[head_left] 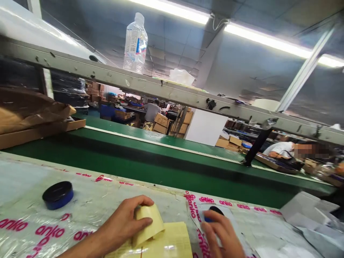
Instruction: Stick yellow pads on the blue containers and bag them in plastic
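The word "anko" repeats in bright pink across the clear film and tape on the worktop (88, 204), running along its far edge, over the left part and down a strip near the right hand (225, 233). A clear bottle (135, 46) on the metal beam (107, 74) above bears a label with a blue block; its print is too small to read. Faint lines mark the yellow sheet (174, 236) at the near edge of the worktop, also too fine to make out.

The left hand (130, 219) has a narrow grip — thumb in front, fingers behind — closed on the curled upper part of that sheet. The right hand's fingers are bent and slightly apart just by a dark round piece (216, 210), which they partly hide; whether they touch or hold it, I cannot tell.

The yellow sheet is thin and glossy, its raised end bent into a smooth curve, the rest lying flatter. To the left sits a squat disc (57, 195), black on top with a blue side wall. The film is wrinkled and shiny. Beyond runs a smooth green surface (120, 154) with a pale strip; crumpled brown paper (29, 111) fills a shallow cardboard tray (45, 134) at left, and angular white packaging (301, 211) stands at right.
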Available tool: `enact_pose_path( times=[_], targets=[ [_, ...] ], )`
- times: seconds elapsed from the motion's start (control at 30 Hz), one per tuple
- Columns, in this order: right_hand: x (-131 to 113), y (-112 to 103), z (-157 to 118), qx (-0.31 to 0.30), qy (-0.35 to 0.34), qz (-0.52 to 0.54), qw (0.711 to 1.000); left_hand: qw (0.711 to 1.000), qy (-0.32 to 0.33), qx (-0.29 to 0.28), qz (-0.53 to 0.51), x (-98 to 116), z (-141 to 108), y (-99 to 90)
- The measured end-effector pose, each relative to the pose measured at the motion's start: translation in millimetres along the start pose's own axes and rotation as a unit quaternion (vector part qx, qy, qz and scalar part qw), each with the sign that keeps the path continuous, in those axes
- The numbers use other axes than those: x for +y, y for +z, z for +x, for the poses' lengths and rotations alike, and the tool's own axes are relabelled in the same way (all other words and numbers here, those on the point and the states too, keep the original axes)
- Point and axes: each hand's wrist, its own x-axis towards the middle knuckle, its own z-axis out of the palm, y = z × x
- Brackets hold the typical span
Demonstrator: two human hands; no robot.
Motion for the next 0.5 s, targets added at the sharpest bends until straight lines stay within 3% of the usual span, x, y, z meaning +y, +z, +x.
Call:
enact_pose_path(
  times=[0.13,0.23,0.33,0.5],
  targets=[
    [-57.5,41.6,10.9,-0.108,0.011,0.087,0.990,0.993,0.033,-0.002,-0.116,-7.2,9.1,-6.4],
    [-81.7,61.7,27.3,-0.189,0.151,0.146,0.959,0.981,0.049,0.005,-0.185,-15.2,16.4,-12.6],
    [-89.4,75.2,49.2,-0.239,0.253,0.222,0.911,0.973,0.060,0.032,-0.221,-24.3,22.5,-17.0],
    [-82.2,97.4,65.9,-0.258,0.284,0.337,0.860,0.964,0.041,0.119,-0.234,-26.6,26.9,-17.4]
  ],
)
